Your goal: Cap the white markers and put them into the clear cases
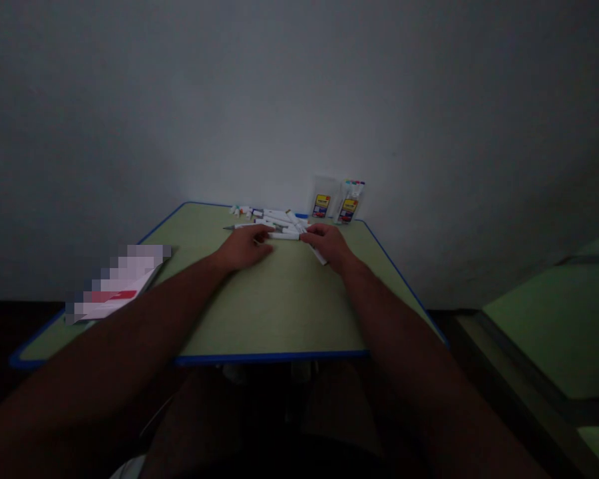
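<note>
My right hand (328, 243) is closed around a white marker (319, 255), which slants across the other pens, its near end sticking out below the fingers. My left hand (244, 247) rests on the table at the near edge of a pile of white markers (281, 216). Its thumb stands apart from the fingers, and the fingertips reach one marker's end; whether they touch it is unclear. A grey-tipped pen (229, 227) pokes out behind the left hand. Several small caps (238, 210) with coloured ends lie at the pile's far left.
The table (279, 306) has a pale green top and blue edging, against a grey wall. Two clear pouches stand at the back right: a plain pouch (321, 198) and one with coloured-ended markers (349, 203). A white and red booklet (120, 286), partly blurred out, lies left.
</note>
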Demonstrator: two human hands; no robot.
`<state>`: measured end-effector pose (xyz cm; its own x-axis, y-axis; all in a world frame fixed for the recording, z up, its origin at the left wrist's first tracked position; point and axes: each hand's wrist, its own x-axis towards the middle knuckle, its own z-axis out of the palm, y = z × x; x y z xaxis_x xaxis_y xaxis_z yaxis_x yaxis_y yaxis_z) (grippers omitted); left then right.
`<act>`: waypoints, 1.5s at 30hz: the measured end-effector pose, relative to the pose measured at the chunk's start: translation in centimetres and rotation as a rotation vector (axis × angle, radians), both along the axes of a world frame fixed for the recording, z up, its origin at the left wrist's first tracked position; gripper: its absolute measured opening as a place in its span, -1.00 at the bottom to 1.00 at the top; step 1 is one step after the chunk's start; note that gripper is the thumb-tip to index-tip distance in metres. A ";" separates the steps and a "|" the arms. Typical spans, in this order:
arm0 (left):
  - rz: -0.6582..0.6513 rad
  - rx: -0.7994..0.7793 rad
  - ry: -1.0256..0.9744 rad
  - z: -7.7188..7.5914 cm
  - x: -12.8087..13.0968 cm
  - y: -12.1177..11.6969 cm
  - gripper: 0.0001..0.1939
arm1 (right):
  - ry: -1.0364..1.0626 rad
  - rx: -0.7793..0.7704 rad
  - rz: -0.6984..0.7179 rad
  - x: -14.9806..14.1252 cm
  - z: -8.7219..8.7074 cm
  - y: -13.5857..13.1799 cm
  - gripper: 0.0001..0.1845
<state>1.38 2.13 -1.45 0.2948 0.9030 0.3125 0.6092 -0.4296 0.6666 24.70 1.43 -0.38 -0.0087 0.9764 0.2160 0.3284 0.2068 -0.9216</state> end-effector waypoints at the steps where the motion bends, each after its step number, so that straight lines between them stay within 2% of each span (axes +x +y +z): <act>1: -0.019 -0.004 0.064 0.0 -0.1 0.0 -0.47 | 0.011 -0.008 -0.022 0.1 0.1 0.1 -0.79; 4: -0.096 -0.001 0.185 0.0 -0.2 0.0 -0.50 | 0.054 -0.009 -0.070 0.3 0.3 0.1 -0.82; 8: -0.166 0.041 0.237 -0.3 -0.5 0.3 -0.50 | 0.153 -0.038 -0.093 0.4 0.5 0.2 -0.86; 10: -0.175 0.036 0.236 -0.4 -0.5 0.5 -0.48 | 0.178 -0.056 -0.107 0.4 0.4 0.3 -0.75; 14: -0.201 0.025 0.243 -0.5 -0.7 0.6 -0.47 | 0.230 -0.059 -0.132 0.6 0.5 0.2 -0.29; 16: -0.202 0.032 0.267 -0.5 -0.7 0.6 -0.46 | 0.251 -0.054 -0.137 0.7 0.7 0.0 -0.13; 21: -0.201 0.046 0.317 -0.6 -1.0 1.0 -0.46 | 0.283 -0.044 -0.185 0.9 0.9 -0.2 -0.04; 28: -0.240 0.089 0.310 -1.5 -1.3 1.9 -0.48 | 0.309 0.033 -0.217 1.5 0.6 0.0 -0.07; 33: -0.245 0.081 0.316 -1.3 -1.1 1.5 -0.48 | 0.369 0.043 -0.307 1.6 1.2 0.0 -0.22; 40: -0.238 0.079 0.291 -0.7 -1.0 1.1 -0.56 | 0.430 0.059 -0.493 2.9 3.3 1.0 -0.67; 45: -0.252 0.092 0.283 -1.1 -1.0 1.4 -0.57 | 0.405 0.094 -0.522 4.9 5.8 1.5 -0.78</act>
<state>0.39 3.56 -2.55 0.5901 0.7632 0.2631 0.6311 -0.6394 0.4392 29.61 2.94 5.42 0.5600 0.8070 0.1872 0.0389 0.2002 -0.9790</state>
